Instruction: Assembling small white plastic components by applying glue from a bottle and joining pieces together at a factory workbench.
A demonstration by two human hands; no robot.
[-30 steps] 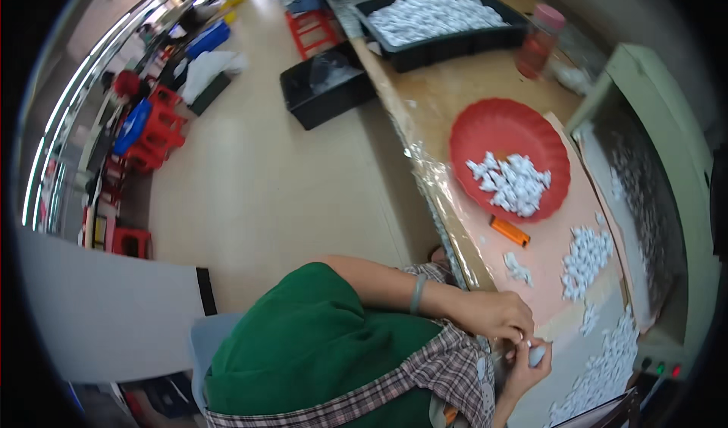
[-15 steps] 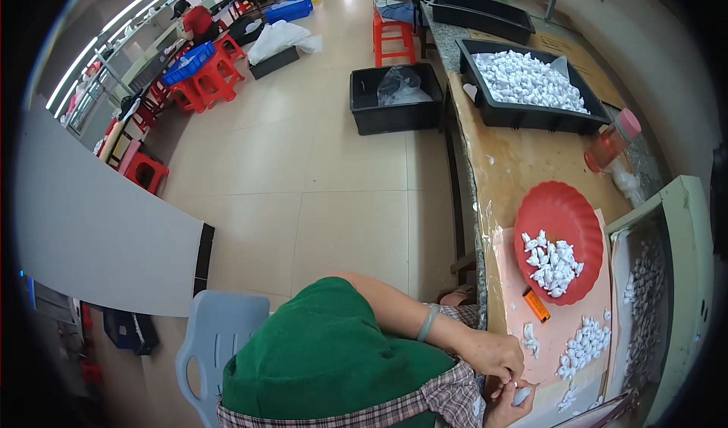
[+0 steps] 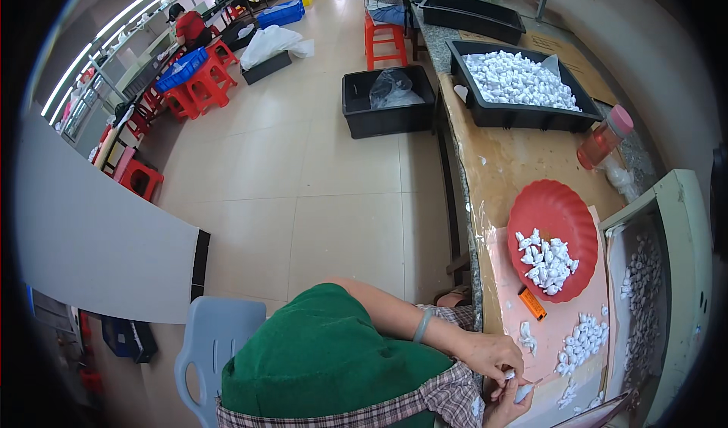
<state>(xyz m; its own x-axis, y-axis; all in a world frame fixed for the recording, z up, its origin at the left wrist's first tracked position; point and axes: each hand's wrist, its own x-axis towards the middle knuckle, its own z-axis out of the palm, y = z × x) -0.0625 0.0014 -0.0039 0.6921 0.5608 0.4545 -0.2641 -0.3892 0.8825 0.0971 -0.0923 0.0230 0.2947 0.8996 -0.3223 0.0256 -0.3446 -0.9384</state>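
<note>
My left hand, with a pale bracelet on its wrist, is closed in a pinch on a small white figurine piece. Just below it, my right hand is closed close against the same spot. A pale blue patch shows at its fingers; whether it is a finger cover or a held thing I cannot tell. A thin tip juts out beside it. Near the hands lie a few loose white pieces and a pile of small white parts on a pink sheet.
A red scalloped bowl holds white figurine pieces. Beside it lies an orange tool-like object. A pale green framed box stands at the right, with many small parts. Farther back are a black tray of white pieces and a pink-capped bottle.
The view has shifted slightly, moving the scene a little to the left. More of the white piece now shows at my left fingertips, and the hands stay close together.
</note>
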